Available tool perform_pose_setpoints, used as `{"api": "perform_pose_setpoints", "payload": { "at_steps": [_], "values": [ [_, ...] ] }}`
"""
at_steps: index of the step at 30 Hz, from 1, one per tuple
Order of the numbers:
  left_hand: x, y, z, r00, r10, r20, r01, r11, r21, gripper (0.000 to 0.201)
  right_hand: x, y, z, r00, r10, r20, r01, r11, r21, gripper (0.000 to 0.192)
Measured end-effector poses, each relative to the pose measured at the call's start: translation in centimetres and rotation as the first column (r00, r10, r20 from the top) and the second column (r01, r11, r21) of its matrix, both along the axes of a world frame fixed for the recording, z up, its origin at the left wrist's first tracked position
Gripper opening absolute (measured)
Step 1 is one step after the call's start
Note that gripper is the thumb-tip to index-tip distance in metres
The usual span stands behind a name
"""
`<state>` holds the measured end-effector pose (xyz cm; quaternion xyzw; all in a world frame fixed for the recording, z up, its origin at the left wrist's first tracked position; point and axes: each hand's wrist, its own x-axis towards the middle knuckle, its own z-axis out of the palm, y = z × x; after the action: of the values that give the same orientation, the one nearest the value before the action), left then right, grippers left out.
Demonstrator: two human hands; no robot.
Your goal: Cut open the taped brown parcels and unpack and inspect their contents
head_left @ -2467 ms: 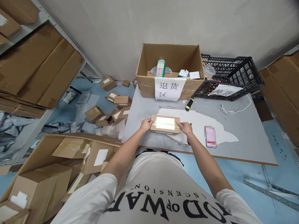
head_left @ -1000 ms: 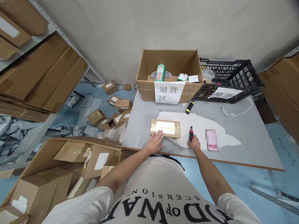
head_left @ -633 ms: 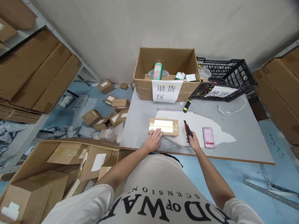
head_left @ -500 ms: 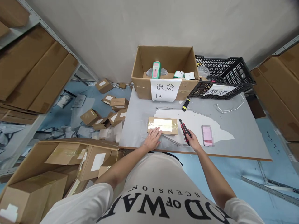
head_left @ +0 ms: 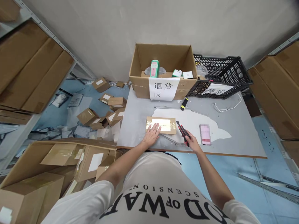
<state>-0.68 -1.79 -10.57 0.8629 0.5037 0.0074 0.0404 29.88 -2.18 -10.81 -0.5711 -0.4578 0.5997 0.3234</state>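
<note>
Grey surface (head_left: 140, 112) carries a taped parcel (head_left: 161, 125) near its front edge. Left hand (head_left: 152, 134) lies flat on it, fingers spread, pinning it. Right hand (head_left: 192, 142) grips a knife (head_left: 182, 133), its tip toward the parcel's end.

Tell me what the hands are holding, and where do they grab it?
The right hand holds a red box cutter by its rear handle end. The left hand only lies flat on the taped cardboard parcel.

A flat brown cardboard parcel (head_left: 161, 125), sealed lengthwise with glossy clear tape, lies flat near the table's near edge. A red-and-black utility knife (head_left: 182, 132) lies just right of the parcel, tip angled far-left toward its right end.
</note>
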Motion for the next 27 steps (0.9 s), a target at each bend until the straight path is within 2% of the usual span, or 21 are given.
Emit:
{"api": "perform_pose_setpoints", "payload": {
  "at_steps": [7,15,22,27],
  "values": [
    [0.2,0.0,-0.8,1.0,0.017,-0.002,-0.017,1.0,0.012,0.058,0.2,-0.1,0.1,1.0,0.015,0.012,-0.015,1.0,0.004,0.075],
    [0.2,0.0,-0.9,0.999,0.033,0.011,-0.033,0.999,0.013,0.057,0.3,0.1,0.3,1.0,0.029,0.004,-0.029,1.0,0.003,0.075],
    [0.3,1.0,-0.5,0.987,0.159,0.017,-0.159,0.987,0.017,0.068,1.0,0.7,0.8,0.998,0.026,0.057,-0.024,0.999,-0.035,0.077],
    [0.5,1.3,-0.7,0.984,0.179,0.014,-0.179,0.984,0.004,0.069,1.0,1.2,1.3,0.996,0.037,0.079,-0.034,0.999,-0.04,0.078]
  ]
}}
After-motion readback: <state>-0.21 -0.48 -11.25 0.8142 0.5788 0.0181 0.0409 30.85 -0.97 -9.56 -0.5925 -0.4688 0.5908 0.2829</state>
